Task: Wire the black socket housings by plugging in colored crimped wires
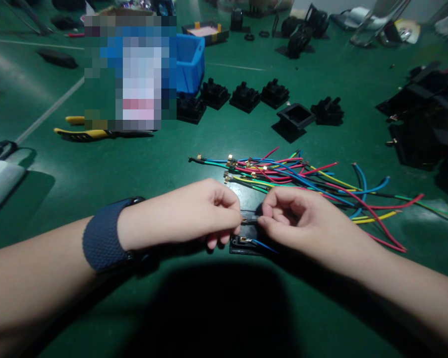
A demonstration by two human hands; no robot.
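Observation:
A black plastic part [246, 247] lies on the green table between my hands, partly hidden by them. On it sits a brass terminal with a blue wire [263, 244]. My left hand [222, 214] is closed, its thumb and finger at the left end of a second small terminal [245, 220] over the part. From the right, my right hand [283, 214] pinches the dark wire end of this same terminal. Just beyond both hands lies a bundle of red, blue, yellow and green wires [291, 171] with brass terminals.
Several black modules [245, 97] stand in a row behind the wires, beside a blue bin [189, 64]. Yellow-handled pliers [93, 134] lie at the back left. Black housings [418, 134] are piled at the right. A blurred-out patch covers the back left.

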